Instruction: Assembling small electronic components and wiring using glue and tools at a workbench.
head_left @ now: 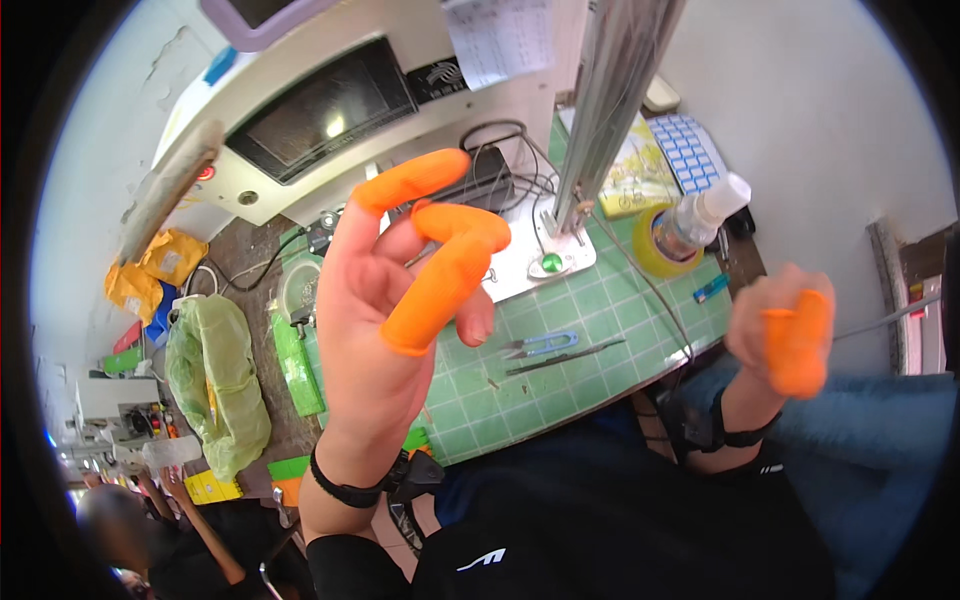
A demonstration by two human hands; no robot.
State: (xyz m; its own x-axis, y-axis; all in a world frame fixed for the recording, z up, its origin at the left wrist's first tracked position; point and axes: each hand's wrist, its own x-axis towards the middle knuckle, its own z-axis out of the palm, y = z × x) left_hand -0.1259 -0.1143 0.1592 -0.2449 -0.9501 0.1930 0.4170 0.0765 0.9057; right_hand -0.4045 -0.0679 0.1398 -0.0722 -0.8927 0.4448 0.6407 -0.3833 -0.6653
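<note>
"Wearing cots (430, 307)?"
"Yes, on left hand (362, 280) and right hand (760, 320)."
"With fingers (410, 182) how?"
"On the left, apart, curled, pinching nothing visible. On the right, folded; can't tell if gripping."
"How far along?"
"Past fitting, apparently, with snips (547, 344) and tweezers (565, 357) unheld on mat (490, 405). Can't judge the rest."

This looks like a workshop. There is a big machine (400, 125) with a dark screen (320, 110), wires (495, 125), a metal post (620, 100), snips (548, 344) on a green mat (480, 400), and orange finger caps (430, 300).
</note>
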